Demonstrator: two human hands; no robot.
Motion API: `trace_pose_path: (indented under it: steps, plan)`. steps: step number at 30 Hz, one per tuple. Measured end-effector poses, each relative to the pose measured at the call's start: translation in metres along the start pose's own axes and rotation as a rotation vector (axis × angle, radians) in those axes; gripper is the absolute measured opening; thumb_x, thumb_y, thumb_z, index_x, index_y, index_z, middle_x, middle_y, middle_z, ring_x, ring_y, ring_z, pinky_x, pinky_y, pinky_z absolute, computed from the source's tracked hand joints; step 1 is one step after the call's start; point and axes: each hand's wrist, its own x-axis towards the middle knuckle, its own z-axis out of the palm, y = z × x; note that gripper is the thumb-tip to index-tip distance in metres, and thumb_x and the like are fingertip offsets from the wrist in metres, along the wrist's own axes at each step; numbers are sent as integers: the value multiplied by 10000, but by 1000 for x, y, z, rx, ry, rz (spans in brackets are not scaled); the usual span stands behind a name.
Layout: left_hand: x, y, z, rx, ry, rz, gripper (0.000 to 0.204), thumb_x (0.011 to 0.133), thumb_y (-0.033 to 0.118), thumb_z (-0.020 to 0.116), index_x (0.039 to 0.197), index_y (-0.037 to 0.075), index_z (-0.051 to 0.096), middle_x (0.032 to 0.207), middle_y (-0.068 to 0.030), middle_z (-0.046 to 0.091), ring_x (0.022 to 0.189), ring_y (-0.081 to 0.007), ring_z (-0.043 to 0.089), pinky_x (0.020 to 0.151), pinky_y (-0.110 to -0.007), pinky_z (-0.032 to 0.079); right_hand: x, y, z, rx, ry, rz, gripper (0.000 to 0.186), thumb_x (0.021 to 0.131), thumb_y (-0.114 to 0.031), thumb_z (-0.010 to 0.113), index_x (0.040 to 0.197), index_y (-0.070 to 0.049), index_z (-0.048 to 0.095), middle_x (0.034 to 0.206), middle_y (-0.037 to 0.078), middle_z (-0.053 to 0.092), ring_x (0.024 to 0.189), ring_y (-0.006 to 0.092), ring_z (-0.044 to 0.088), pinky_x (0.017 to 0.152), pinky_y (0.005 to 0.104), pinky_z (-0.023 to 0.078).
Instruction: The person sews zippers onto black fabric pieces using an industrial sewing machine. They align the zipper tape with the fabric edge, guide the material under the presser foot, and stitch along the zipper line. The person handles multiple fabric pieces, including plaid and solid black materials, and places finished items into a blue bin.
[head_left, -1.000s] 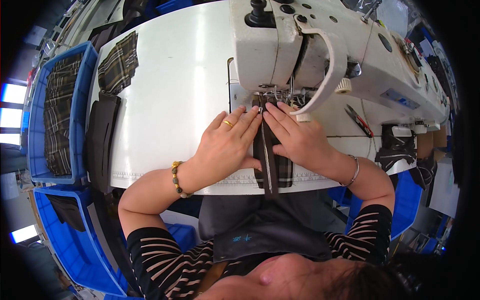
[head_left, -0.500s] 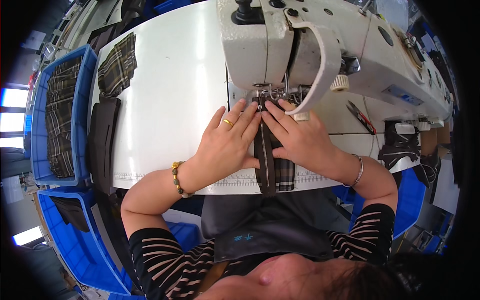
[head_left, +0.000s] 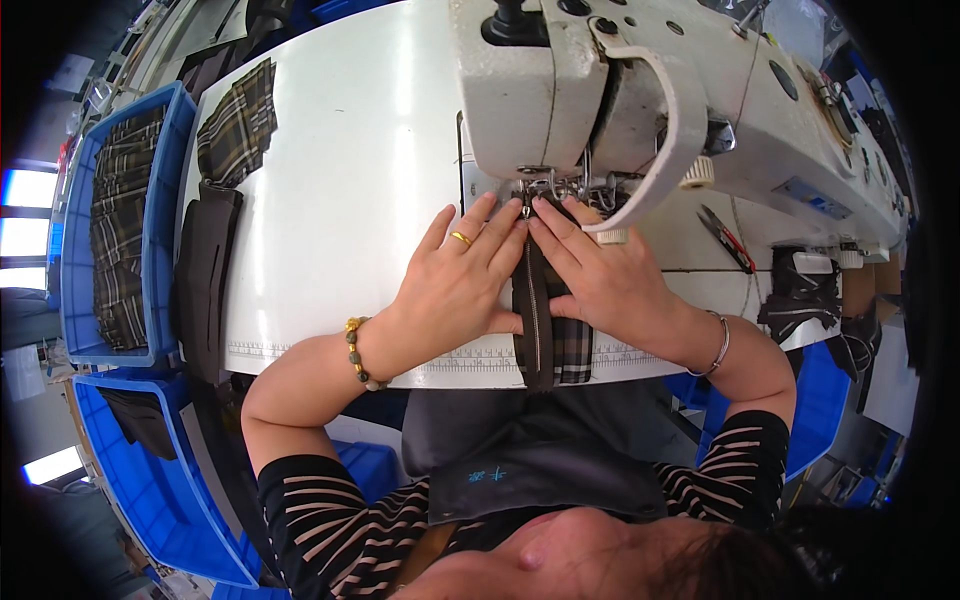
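Observation:
A dark brown zipper (head_left: pixel 536 340) with metal teeth runs lengthwise from the table's front edge up to the presser foot (head_left: pixel 540 188) of a white sewing machine (head_left: pixel 505 110). Under its right side lies brown plaid cloth (head_left: pixel 573 350). My left hand (head_left: pixel 450 275) lies flat along the zipper's left side, fingers stretched towards the foot. On the other side my right hand (head_left: pixel 610 270) presses on zipper and cloth with spread fingers, its thumb resting on the cloth. Both sets of fingertips are close to the foot. The needle's exact point is too small to make out.
Plaid pieces lie in a blue bin (head_left: pixel 165 230) at the left, above another blue bin (head_left: pixel 160 500). On the table are a plaid piece (head_left: pixel 240 125), dark strips (head_left: pixel 207 280), red-handled thread snips (head_left: pixel 727 240) and bunched dark zippers (head_left: pixel 800 295).
The view has shifted slightly, so the machine appears a little further right. Both hands keep nearly the same flat pose on the zipper and cloth.

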Motion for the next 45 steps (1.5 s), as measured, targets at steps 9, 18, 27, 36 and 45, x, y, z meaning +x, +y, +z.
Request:
trace_pose_path:
  steps: [9, 18, 27, 36, 45]
  plan:
    - [2, -1, 0, -12, 20, 16, 1011, 675, 610, 847, 1437, -4, 592, 1547, -157, 556, 1449, -357, 483, 1169, -531, 420, 0, 0, -1, -5, -9, -8, 975, 667, -416, 912, 1482, 0, 575, 1583, 144, 526, 1362, 352, 562, 1095, 509, 454]
    - [13, -3, 8, -58, 120, 32, 964, 669, 609, 846, 1410, 41, 602, 1410, -126, 631, 1384, -361, 533, 1138, -499, 434, -2, 6, -5, -48, -41, 14, 962, 680, -383, 917, 1488, 2, 565, 1523, 144, 559, 1339, 344, 572, 1122, 496, 440]
    - [13, -2, 6, -2, 83, 13, 970, 686, 622, 827, 1428, 36, 611, 1428, -115, 628, 1350, -327, 550, 1115, -479, 455, 2, 10, -6, -61, 13, -25, 920, 680, -383, 922, 1442, 19, 598, 1315, 157, 656, 1246, 338, 619, 1133, 518, 435]
    - [-13, 27, 8, 191, 178, 254, 517, 869, 259, 737, 1292, -36, 695, 1321, -193, 707, 1222, -305, 654, 1012, -450, 551, -7, 0, -9, -103, 18, -39, 736, 792, -382, 852, 1338, 72, 658, 1197, 189, 717, 1278, 364, 609, 1165, 521, 414]
    - [-33, 43, 7, -401, 270, -36, 315, 910, 113, 777, 1218, 49, 762, 1206, -96, 785, 1162, -286, 724, 944, -393, 594, -62, -56, -2, 4, 262, -164, 309, 866, -170, 666, 1127, -18, 731, 1223, 151, 717, 1153, 308, 693, 1036, 461, 557]
